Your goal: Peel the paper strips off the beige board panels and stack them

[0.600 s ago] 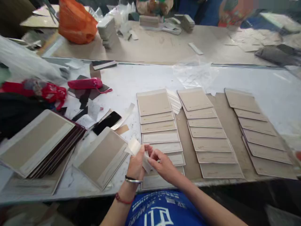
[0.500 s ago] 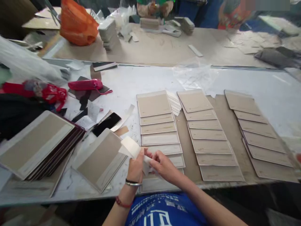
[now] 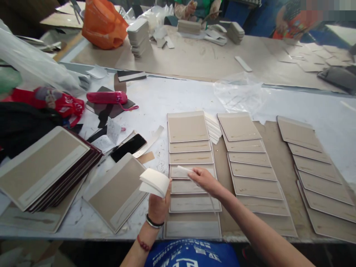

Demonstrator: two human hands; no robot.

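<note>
My left hand [image 3: 159, 205] is closed round a small stack of cream-white paper strips [image 3: 154, 181], which fan out above its fingers. My right hand [image 3: 204, 181] pinches a single white strip [image 3: 182, 171] by one end and holds it over the left column of overlapping beige boards. In that column the far boards [image 3: 187, 127] show a bare beige face with brownish streaks, while the near boards [image 3: 194, 225] carry a pale band along the near edge. A loose beige board [image 3: 115, 191] with a similar pale band lies left of my left hand.
Two more columns of overlapping beige boards, the middle one [image 3: 257, 187] and the right one [image 3: 325, 185], lie to the right. At left are a pile of boards [image 3: 47, 163], a black phone [image 3: 128, 147] and a pink pouch [image 3: 107, 97]. Another person's hands [image 3: 191, 8] work across the table.
My hands were together at the strips and are now apart. The right hand has drawn one strip away, over the left column. The view has shifted slightly.
</note>
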